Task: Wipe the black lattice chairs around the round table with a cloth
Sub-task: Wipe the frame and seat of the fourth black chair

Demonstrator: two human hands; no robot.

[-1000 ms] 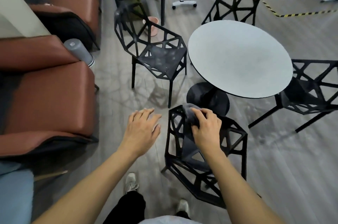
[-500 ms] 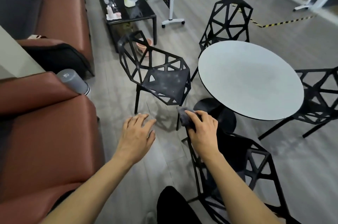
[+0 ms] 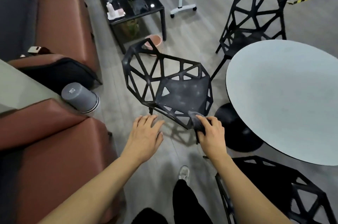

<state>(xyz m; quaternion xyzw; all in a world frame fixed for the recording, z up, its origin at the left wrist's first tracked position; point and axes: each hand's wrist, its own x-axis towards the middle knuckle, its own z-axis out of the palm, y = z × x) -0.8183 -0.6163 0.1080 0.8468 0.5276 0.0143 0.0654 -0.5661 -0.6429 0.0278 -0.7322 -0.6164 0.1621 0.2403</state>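
A black lattice chair (image 3: 181,93) with a dusty, speckled seat stands in front of me, left of the round grey table (image 3: 285,99). My right hand (image 3: 212,135) grips a dark grey cloth (image 3: 196,120) at the near front corner of that seat. My left hand (image 3: 146,135) hovers beside it with fingers spread, holding nothing. A second black lattice chair (image 3: 256,15) stands beyond the table. A third black lattice chair (image 3: 278,190) is at my lower right, partly behind my right forearm.
Brown sofas (image 3: 60,150) line the left side, with a grey cylinder (image 3: 80,98) and a black bag (image 3: 58,75) between them. A black side table (image 3: 131,5) with bottles and a pink bin (image 3: 153,42) stand behind the chair. The table's black base (image 3: 236,130) sits close to my right.
I have stepped away from the nearest chair toward the chair on the left. My right hand carried the cloth off the first chair's back to the front corner of this seat.
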